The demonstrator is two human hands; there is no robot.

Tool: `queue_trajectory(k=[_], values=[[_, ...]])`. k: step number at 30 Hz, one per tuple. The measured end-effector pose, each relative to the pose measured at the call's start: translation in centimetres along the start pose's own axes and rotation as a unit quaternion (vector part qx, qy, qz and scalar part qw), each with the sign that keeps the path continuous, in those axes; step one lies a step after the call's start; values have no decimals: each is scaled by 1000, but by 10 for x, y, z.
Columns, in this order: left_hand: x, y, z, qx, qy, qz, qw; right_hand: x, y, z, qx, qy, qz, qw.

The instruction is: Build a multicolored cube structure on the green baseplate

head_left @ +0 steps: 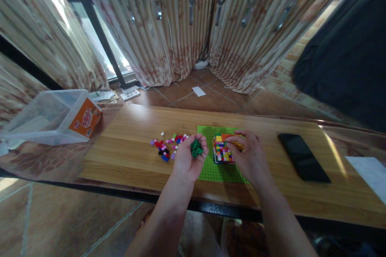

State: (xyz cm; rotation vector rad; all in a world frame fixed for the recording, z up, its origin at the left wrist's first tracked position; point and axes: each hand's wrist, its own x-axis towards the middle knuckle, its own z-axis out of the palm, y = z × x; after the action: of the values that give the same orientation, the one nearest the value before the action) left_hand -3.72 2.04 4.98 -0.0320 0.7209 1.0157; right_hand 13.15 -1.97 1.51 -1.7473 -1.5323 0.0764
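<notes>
My left hand (pixel 188 158) is palm up and cupped around a small heap of dark green toy bricks (pixel 196 148). A block built of many small coloured bricks (pixel 221 152) stands on a light green studded baseplate (pixel 208 172). Over the right part of this block is my right hand (pixel 249 152), with thumb and forefinger pinched together at its top. Whatever sits between those fingertips is too small to make out. Part of the block is covered by my right hand. Loose bricks (pixel 164 152) in several colours lie left of my left hand, some partly hidden behind it.
The wooden board (pixel 126 144) runs across the table under everything. A black phone (pixel 303 156) lies to the right, with white paper (pixel 368 174) beyond it. At the far left stands a clear plastic bin (pixel 51 116) with an orange label. Curtains (pixel 169 40) hang behind.
</notes>
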Motion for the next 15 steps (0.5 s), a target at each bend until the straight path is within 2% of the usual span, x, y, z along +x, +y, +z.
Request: queue_trajectory(k=[7,15], values=[[0,0,0,2,7,0,1000,-1,2,8,102,22,126,987],[0,-2,-1,9,3,1,1000,1,0,16,162,65,174,969]])
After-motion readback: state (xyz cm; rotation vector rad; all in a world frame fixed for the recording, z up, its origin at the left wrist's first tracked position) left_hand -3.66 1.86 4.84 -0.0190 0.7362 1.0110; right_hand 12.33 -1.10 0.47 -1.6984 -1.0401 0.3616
